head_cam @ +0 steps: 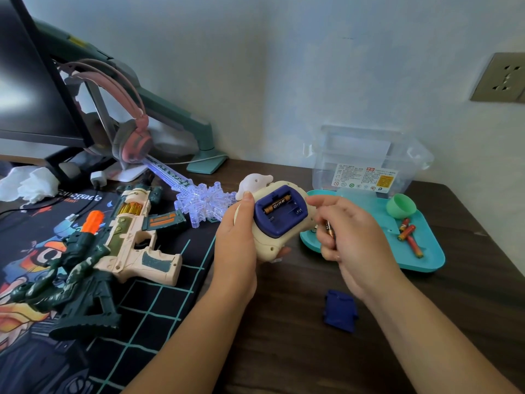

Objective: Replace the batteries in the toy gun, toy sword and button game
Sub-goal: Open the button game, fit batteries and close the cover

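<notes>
Head view, centre frame: the left hand [235, 237] gripped the button game [279, 220] back-up above the worktop [284, 351], with 1 seated battery [277, 206] already in its blue compartment. The right hand [352, 237], just beside the opening, curled around a loose battery [329, 227]. The blue cover [340, 311] lay lower centre; the toy gun [133, 240] and lit toy sword [199, 194] lay left. Doing this step well likely meant matching polarity to the bay markings, pressing the spring end first and keeping the toy steady.
</notes>
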`<state>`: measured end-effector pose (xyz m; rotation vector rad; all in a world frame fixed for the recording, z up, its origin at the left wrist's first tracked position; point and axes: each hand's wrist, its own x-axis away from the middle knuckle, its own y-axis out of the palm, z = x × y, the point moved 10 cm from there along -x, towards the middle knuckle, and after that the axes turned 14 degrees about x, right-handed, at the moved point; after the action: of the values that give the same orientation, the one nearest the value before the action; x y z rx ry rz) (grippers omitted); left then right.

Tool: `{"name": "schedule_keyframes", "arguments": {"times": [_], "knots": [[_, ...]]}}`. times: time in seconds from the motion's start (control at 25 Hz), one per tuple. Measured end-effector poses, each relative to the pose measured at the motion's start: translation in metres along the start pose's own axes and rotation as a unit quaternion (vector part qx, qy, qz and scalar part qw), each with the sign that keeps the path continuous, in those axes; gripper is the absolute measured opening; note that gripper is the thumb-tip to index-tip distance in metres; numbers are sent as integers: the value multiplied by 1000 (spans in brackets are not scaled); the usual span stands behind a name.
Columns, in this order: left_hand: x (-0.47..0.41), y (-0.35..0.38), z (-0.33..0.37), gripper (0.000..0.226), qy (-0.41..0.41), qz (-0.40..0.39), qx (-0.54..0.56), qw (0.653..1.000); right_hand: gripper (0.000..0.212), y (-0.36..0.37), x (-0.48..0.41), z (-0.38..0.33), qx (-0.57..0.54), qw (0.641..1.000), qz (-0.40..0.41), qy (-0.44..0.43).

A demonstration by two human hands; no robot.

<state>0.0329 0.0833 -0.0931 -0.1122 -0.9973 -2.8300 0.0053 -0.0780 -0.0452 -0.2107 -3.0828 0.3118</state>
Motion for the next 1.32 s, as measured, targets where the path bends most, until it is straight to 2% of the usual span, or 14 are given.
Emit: {"name": "schedule_keyframes", "arguments": {"times": [0.08,0.12,0.28,0.4,0.6,0.68,0.88,1.04,1.32], "knots": [[2,2,4,34,19,-6,-7,1000,24,-1,7,-16,151,985,47,-74],[3,2,6,31,32,-8,-9,999,23,2,11,-24,188,975,56,-108],[3,0,14,28,90,-7,-34,995,27,7,15,-31,243,955,77,-151],[4,-1,17,29,108,-2,-45,993,26,7,12,-27,233,960,79,-137],[6,3,19,35,114,-6,-68,991,20,10,2,-3,115,990,45,-62],[6,3,18,32,112,-8,-79,991,17,16,5,-3,111,991,36,-68],[8,3,19,26,112,-8,-89,990,12,5,13,-28,229,959,80,-150],[14,9,27,24,151,-18,-134,979,21,5,13,-34,259,947,93,-167],[20,9,37,22,191,-8,-171,967,26,11,18,-47,318,914,108,-226]]}}
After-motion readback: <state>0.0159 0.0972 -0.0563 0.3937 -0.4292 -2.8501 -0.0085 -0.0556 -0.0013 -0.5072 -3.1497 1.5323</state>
